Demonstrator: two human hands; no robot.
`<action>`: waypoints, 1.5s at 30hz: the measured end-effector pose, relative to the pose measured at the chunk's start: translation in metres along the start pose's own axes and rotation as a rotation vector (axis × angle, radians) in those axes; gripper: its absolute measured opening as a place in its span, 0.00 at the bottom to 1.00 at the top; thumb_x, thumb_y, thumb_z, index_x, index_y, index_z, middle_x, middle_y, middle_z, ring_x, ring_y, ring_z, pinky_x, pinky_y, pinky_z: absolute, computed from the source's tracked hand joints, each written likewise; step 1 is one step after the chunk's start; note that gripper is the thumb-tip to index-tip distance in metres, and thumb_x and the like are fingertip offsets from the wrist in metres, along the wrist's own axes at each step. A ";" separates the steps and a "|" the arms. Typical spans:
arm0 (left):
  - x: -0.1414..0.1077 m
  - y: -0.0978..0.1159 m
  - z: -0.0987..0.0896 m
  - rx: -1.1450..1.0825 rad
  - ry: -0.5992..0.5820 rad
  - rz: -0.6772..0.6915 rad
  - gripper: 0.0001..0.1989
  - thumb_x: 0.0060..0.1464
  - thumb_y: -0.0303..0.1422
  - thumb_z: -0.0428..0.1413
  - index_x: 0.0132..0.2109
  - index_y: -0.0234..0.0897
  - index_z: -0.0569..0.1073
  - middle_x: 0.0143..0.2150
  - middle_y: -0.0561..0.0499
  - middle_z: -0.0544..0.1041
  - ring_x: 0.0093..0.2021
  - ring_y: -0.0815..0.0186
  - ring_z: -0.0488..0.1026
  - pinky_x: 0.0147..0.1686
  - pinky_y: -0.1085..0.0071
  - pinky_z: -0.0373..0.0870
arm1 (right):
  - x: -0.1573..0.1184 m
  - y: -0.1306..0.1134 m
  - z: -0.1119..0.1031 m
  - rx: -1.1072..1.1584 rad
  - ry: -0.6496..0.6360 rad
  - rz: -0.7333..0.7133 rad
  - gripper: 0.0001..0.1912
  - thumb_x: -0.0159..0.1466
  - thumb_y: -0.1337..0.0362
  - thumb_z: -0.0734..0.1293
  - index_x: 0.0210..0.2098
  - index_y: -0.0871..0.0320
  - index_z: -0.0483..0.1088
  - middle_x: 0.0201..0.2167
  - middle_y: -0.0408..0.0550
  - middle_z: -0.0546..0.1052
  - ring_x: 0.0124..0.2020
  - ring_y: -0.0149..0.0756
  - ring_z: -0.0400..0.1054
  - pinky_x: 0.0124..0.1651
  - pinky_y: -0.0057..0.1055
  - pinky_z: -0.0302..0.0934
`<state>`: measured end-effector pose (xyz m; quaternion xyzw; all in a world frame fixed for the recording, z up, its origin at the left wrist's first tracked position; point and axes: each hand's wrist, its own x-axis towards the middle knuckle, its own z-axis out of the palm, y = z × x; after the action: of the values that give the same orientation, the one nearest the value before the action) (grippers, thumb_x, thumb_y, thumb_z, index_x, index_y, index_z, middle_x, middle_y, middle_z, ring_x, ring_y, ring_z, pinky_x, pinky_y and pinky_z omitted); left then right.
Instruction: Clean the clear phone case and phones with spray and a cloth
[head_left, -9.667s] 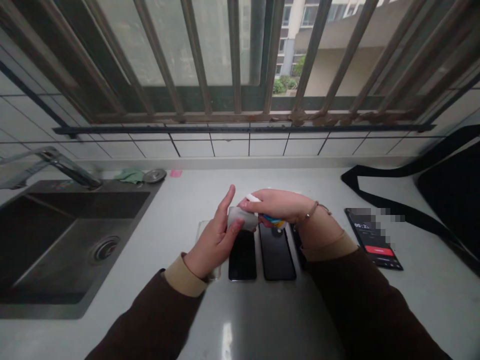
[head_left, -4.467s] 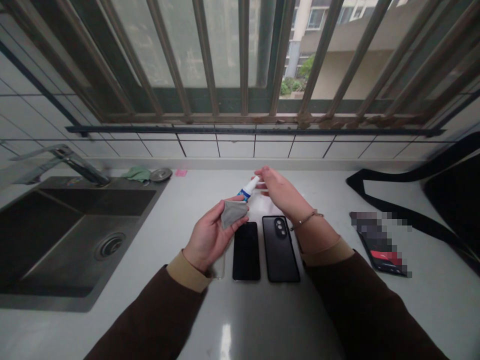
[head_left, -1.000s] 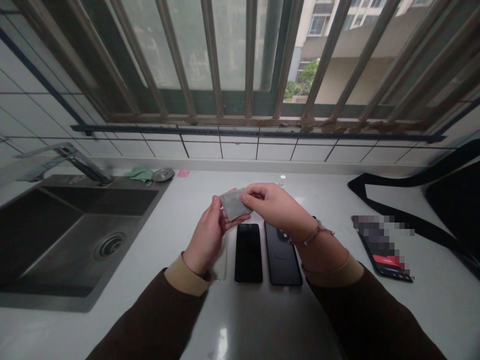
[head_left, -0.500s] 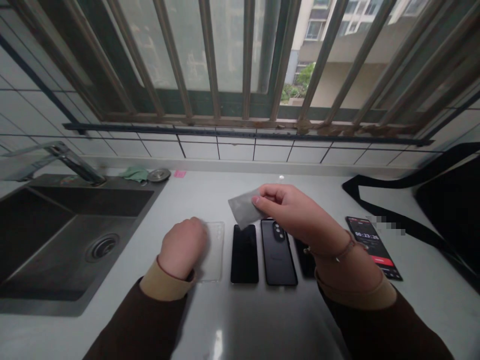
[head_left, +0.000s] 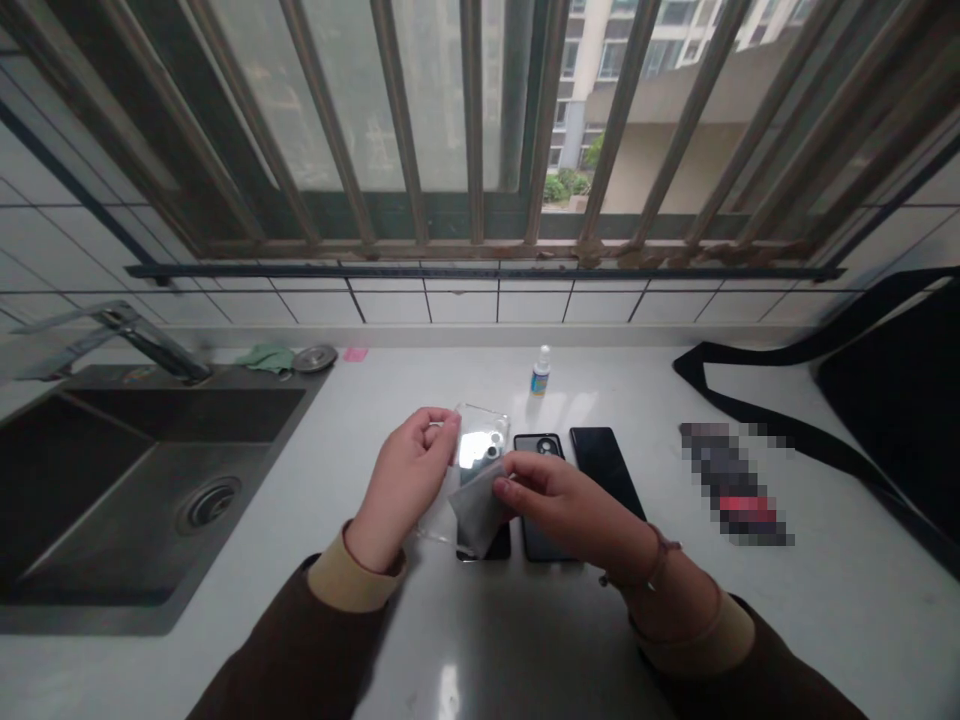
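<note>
My left hand [head_left: 411, 475] pinches the left edge of a clear phone case [head_left: 480, 422], lifted and tilted above the counter. A small grey cloth [head_left: 474, 508] is held between the thumb and fingers of my right hand [head_left: 574, 500]. The cloth hangs in front of the lower part of the case; whether they touch, I cannot tell. Beneath both lies a black phone [head_left: 496, 546], mostly covered from view. Beside it is a black phone case [head_left: 536, 545] with camera holes, partly hidden by my right hand. Another black phone [head_left: 604, 460] lies further right.
A small white spray bottle [head_left: 540, 372] stands behind the phones. To the left is a steel sink [head_left: 161, 615] with a faucet [head_left: 154, 340], a green cloth [head_left: 268, 358] and a drain cover [head_left: 315, 359]. A black strap [head_left: 694, 370] lies at the right.
My left hand has lifted the clear case off the counter and moved it right, over the black phone. My right hand has lowered the grey cloth towards the case.
</note>
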<state>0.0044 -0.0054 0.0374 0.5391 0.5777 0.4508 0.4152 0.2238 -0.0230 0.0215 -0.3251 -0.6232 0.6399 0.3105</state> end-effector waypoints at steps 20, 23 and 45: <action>-0.028 -0.003 0.055 -0.909 -0.361 -0.371 0.25 0.74 0.52 0.46 0.62 0.39 0.71 0.51 0.37 0.83 0.48 0.54 0.83 0.47 0.57 0.81 | -0.007 -0.007 -0.013 -0.907 0.682 -0.469 0.14 0.76 0.66 0.64 0.53 0.55 0.81 0.48 0.56 0.81 0.49 0.46 0.76 0.55 0.45 0.73; -0.032 -0.014 0.065 -0.942 -0.400 -0.361 0.27 0.73 0.53 0.49 0.60 0.36 0.76 0.55 0.36 0.83 0.61 0.50 0.79 0.61 0.52 0.76 | -0.001 0.008 0.004 -0.969 0.424 -0.518 0.16 0.76 0.69 0.64 0.58 0.58 0.80 0.53 0.60 0.81 0.53 0.49 0.77 0.59 0.47 0.75; -0.011 -0.003 0.037 -0.994 -0.143 -0.406 0.34 0.74 0.54 0.40 0.70 0.31 0.67 0.55 0.31 0.82 0.45 0.58 0.82 0.42 0.65 0.79 | -0.011 0.000 0.031 -0.812 0.036 -0.650 0.11 0.77 0.70 0.60 0.51 0.61 0.74 0.49 0.59 0.85 0.50 0.44 0.82 0.54 0.41 0.76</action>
<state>0.0402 -0.0136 0.0254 0.1845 0.3577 0.5429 0.7371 0.2052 -0.0502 0.0220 -0.2201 -0.8846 0.2116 0.3526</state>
